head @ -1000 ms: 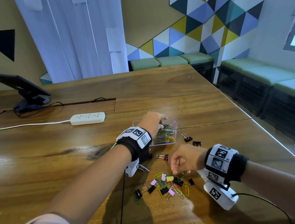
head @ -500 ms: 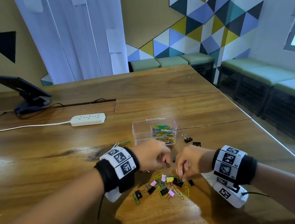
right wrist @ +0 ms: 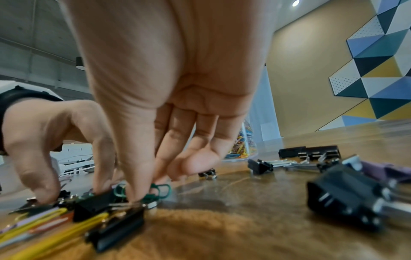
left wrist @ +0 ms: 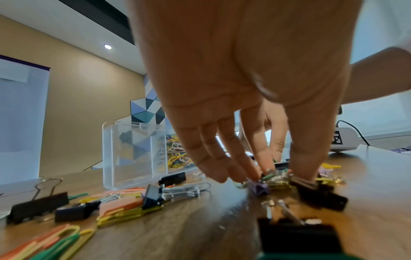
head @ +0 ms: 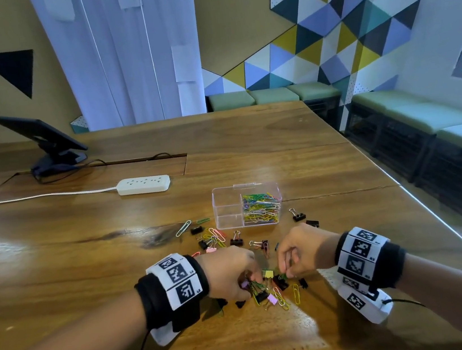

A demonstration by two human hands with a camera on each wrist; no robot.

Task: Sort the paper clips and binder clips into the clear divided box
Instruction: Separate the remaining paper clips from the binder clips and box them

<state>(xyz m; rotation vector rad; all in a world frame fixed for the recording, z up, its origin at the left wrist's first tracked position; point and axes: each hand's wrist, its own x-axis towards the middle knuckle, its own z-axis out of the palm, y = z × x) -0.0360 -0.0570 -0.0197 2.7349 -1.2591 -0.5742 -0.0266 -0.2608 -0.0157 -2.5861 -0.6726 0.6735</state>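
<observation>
**Both hands down in the clip pile, box half filled**

While both hands work the same heap near the table's front edge, the left hand (head: 228, 274) has fingers curled down into it, fingertips (left wrist: 253, 173) on a tangle of clips: a purple binder clip (left wrist: 259, 187) and a green paper clip (left wrist: 268, 176) sit right at the tips, thumb pressing on a black binder clip (left wrist: 320, 191). Whether it actually pinches one, cannot tell.

Right hand (head: 299, 249) is curled too, thumb and forefinger narrowed onto a dark green paper clip (right wrist: 155, 190) lying on the wood; pinch looks closed on it, clip not lifted.

Clear divided box (head: 228, 207) stands upright beyond the hands, well apart from the heap. Its right compartment holds a mass of coloured paper clips (head: 261, 207); left compartment shows nothing inside.

Loose clips are scattered on the wooden table (head: 88, 269) between box and hands: black binder clips, pink, yellow, orange paper clips. Two black binder clips (head: 298, 216) lie just right of the box.

White power strip (head: 143, 184) and a tilted screen on a stand (head: 40, 133) sit further back left.
</observation>
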